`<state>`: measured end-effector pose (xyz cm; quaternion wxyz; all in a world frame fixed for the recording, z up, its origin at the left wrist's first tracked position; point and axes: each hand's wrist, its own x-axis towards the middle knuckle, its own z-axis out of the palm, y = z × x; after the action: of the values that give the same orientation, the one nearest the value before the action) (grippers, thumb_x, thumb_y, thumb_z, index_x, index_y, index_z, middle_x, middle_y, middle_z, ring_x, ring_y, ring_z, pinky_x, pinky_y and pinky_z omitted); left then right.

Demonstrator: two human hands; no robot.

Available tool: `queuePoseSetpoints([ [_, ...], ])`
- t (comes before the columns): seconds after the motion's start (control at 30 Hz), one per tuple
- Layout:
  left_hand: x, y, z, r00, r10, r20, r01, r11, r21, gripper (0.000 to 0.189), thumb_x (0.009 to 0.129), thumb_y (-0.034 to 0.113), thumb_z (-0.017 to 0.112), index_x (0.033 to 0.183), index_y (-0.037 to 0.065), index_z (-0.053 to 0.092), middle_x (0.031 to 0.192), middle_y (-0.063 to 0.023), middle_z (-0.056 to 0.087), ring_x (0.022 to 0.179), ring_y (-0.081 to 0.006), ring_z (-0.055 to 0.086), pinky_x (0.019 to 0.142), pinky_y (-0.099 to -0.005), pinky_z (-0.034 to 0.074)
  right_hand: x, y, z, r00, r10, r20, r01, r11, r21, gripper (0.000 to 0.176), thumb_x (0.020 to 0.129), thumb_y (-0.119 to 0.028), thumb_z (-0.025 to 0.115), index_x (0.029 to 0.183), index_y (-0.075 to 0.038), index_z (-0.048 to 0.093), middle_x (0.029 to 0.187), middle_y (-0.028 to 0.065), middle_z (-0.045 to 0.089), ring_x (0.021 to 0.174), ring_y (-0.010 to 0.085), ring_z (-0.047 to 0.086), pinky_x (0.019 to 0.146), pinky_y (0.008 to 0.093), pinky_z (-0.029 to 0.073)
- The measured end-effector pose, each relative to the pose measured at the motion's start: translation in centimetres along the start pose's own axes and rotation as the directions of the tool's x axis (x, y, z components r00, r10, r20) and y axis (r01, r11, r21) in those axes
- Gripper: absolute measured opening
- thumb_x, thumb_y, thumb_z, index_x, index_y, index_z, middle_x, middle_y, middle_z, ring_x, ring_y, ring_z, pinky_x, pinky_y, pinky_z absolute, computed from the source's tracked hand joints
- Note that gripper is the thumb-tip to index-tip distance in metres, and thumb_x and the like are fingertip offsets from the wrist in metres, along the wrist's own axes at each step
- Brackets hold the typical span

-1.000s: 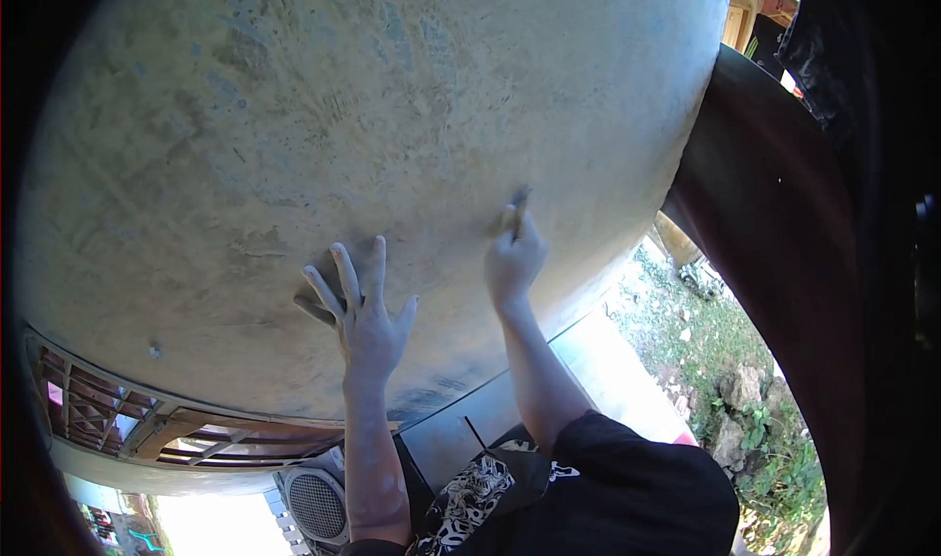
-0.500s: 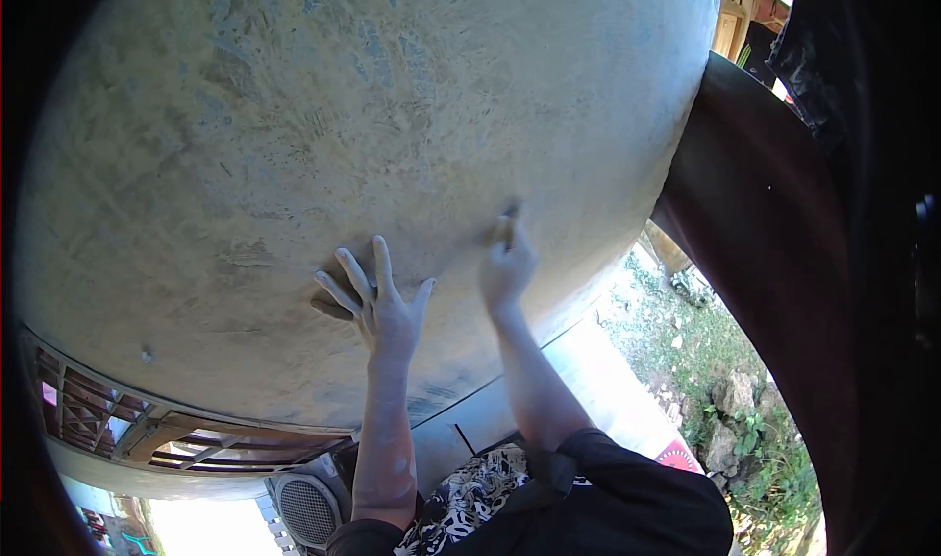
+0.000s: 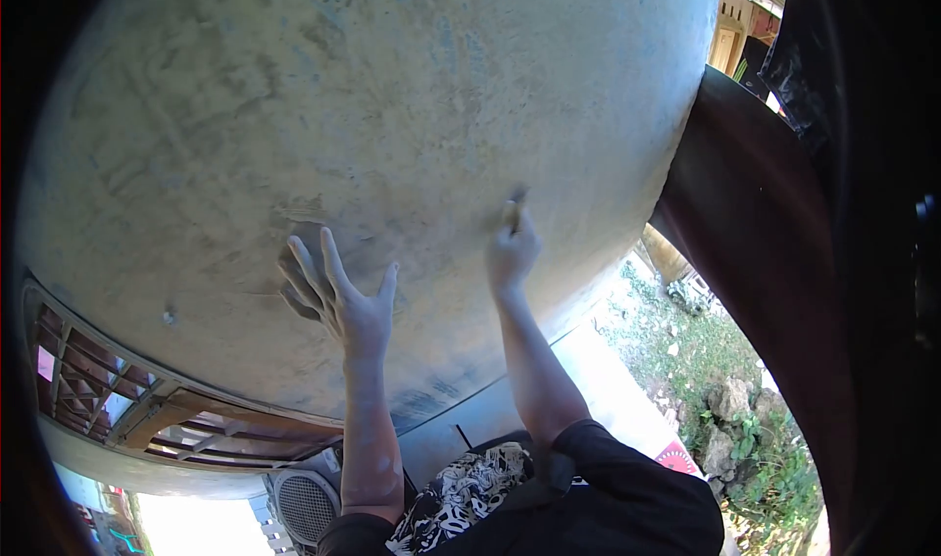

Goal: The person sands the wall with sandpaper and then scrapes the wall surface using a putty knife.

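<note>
A large wall (image 3: 412, 125) fills most of the head view, its patchy grey-beige surface showing bluish spots and rough smears. Against it, my left hand (image 3: 343, 301) is spread open, fingers apart and pale with dust, holding nothing. To its right, my right hand (image 3: 513, 255) is closed round a small dark-tipped tool (image 3: 519, 199) at the wall surface. Blur and the fingers hide most of that tool, so its exact kind does not show.
A wooden window frame with slats (image 3: 201, 429) lies at lower left, near a grey speaker-like box (image 3: 302, 505). Dark cloth (image 3: 755, 223) hangs at right. Beyond the pale tiled floor (image 3: 610, 380) are grass, rocks (image 3: 730, 399) and plants.
My left hand has shifted left along the wall, still spread. My right hand stays near the same spot, slightly blurred, with its grip unchanged. The view has tilted slightly.
</note>
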<state>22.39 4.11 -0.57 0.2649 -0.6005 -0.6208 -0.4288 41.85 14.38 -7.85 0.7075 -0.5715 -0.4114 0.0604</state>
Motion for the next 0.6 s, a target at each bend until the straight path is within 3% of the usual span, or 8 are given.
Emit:
queuePoseSetpoints([
  [0.1,0.3,-2.6,-0.9,0.999,0.043,0.023,-0.044,0.999,0.032,0.111,0.075,0.048,0.091,0.165,0.019,0.033,0.175,-0.0182,0.016,0.16,-0.0473,0.007,0.122,-0.0704,0.005,-3.8,-9.3,1.7,0.952,-0.287,0.108,0.271,0.952,0.139,0.006,0.093,-0.014,0.069,0.098,-0.01,0.07,0.076,0.0195,0.066,0.066,0.0408,0.065,0.056,0.0466,0.047],
  [0.17,0.6,-3.8,-1.5,0.998,0.068,0.013,-0.068,0.997,0.021,0.109,0.076,0.051,0.09,0.165,0.02,0.035,0.175,-0.0174,0.017,0.16,-0.0474,0.006,0.122,-0.0706,0.004,-5.8,-12.5,2.9,0.832,-0.486,0.268,0.459,0.874,0.161,0.005,0.091,-0.01,0.068,0.095,-0.013,0.067,0.075,0.0147,0.066,0.068,0.0371,0.067,0.057,0.0464,0.05],
  [0.27,1.0,-5.4,-2.3,0.998,0.055,-0.007,-0.055,0.998,0.017,0.113,0.075,0.053,0.09,0.166,0.018,0.032,0.175,-0.0187,0.016,0.16,-0.0477,0.007,0.122,-0.0708,0.007,-6.1,-13.2,2.9,0.814,-0.503,0.292,0.496,0.862,0.102,0.002,0.093,-0.012,0.072,0.095,-0.011,0.072,0.085,0.0136,0.068,0.071,0.0353,0.068,0.058,0.0438,0.05],
  [0.3,1.0,-6.1,-2.5,0.999,0.041,0.007,-0.041,0.999,0.015,0.114,0.075,0.053,0.09,0.166,0.018,0.032,0.175,-0.0188,0.016,0.16,-0.0488,0.007,0.121,-0.071,0.008,-5.2,-12.0,3.3,0.838,-0.532,0.123,0.527,0.847,0.075,0.002,0.093,-0.011,0.071,0.092,-0.009,0.072,0.078,0.016,0.066,0.065,0.0316,0.068,0.056,0.0416,0.047],
  [0.37,0.6,-8.0,-2.4,0.997,0.061,0.046,-0.061,0.998,0.005,0.114,0.073,0.052,0.091,0.166,0.019,0.033,0.175,-0.0187,0.015,0.159,-0.0517,0.004,0.121,-0.0724,0.007,-1.5,-8.4,1.7,0.955,-0.266,0.132,0.28,0.955,-0.1,0.012,0.096,-0.013,0.07,0.086,-0.006,0.071,0.07,0.0177,0.064,0.056,0.0259,0.063,0.053,0.0408,0.042],
  [0.43,0.3,-8.7,-2.3,0.993,0.101,0.053,-0.102,0.995,0.018,0.114,0.073,0.051,0.091,0.166,0.021,0.033,0.175,-0.0185,0.013,0.159,-0.0518,0.003,0.121,-0.0734,0.006,3.2,-6.4,1.0,0.963,-0.243,-0.115,0.242,0.97,-0.022,0.022,0.101,-0.016,0.067,0.083,-0.003,0.068,0.064,0.0198,0.059,0.051,0.0231,0.055,0.05,0.0418,0.038],
  [0.53,0.0,-8.3,-2.5,0.988,0.131,0.082,-0.133,0.991,0.027,0.113,0.073,0.048,0.092,0.166,0.024,0.032,0.176,-0.018,0.01,0.159,-0.0521,0.001,0.12,-0.075,0.005,6.2,-7.5,0.0,0.983,-0.134,-0.126,0.117,0.984,-0.134,0.028,0.104,-0.018,0.065,0.082,-0.001,0.066,0.064,0.0204,0.057,0.051,0.0259,0.053,0.051,0.0429,0.038],
  [0.6,0.2,-7.8,-2.5,0.99,0.115,0.087,-0.118,0.993,0.023,0.113,0.073,0.047,0.092,0.166,0.025,0.032,0.176,-0.0177,0.008,0.159,-0.0522,0.0,0.12,-0.0756,0.004,2.9,-9.3,0.8,0.97,-0.22,-0.098,0.21,0.972,-0.107,0.026,0.104,-0.017,0.065,0.084,0.0,0.067,0.065,0.0214,0.057,0.051,0.0283,0.053,0.052,0.0425,0.039],
])
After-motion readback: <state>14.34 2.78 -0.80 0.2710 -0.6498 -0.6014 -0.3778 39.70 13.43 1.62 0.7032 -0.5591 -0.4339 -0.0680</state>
